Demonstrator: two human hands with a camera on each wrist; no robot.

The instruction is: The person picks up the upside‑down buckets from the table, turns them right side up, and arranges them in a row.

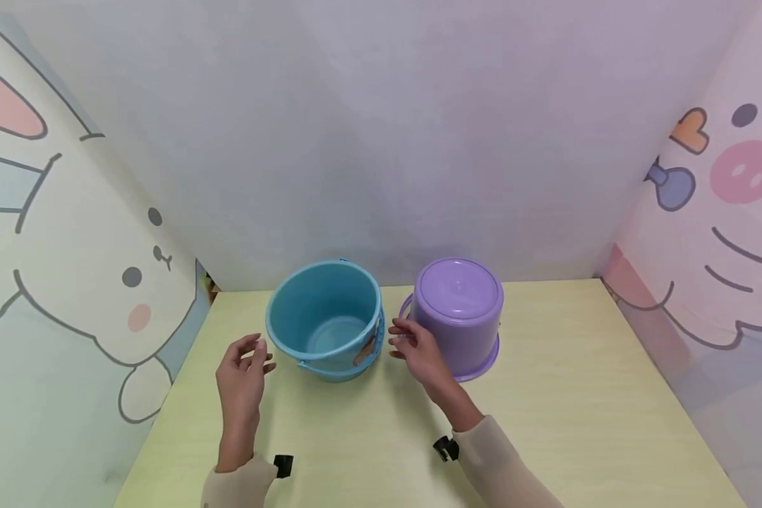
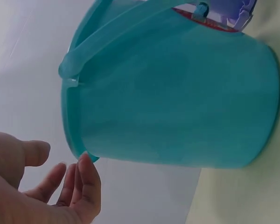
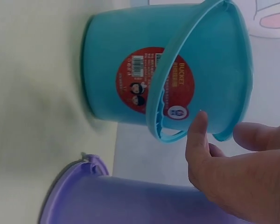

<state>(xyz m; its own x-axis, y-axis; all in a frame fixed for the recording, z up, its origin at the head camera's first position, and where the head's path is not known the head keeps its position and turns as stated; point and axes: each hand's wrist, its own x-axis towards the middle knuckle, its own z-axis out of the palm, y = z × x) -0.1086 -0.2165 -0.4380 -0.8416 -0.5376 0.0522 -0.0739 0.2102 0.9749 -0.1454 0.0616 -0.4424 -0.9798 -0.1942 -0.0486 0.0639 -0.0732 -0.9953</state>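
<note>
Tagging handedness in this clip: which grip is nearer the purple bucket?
Right. The right grip is close beside the purple bucket, on its left; the left grip is farther away, left of the blue bucket.

blue bucket and purple bucket look smooth, slightly glossy plastic; tabletop matt.

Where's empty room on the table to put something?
Biggest bare table: right of the purple bucket, out to the edge. A smaller patch: in front of the blue bucket, between the sleeves. It's crowded between the buckets, near the right hand, and by the left hand, beside the blue bucket.
</note>
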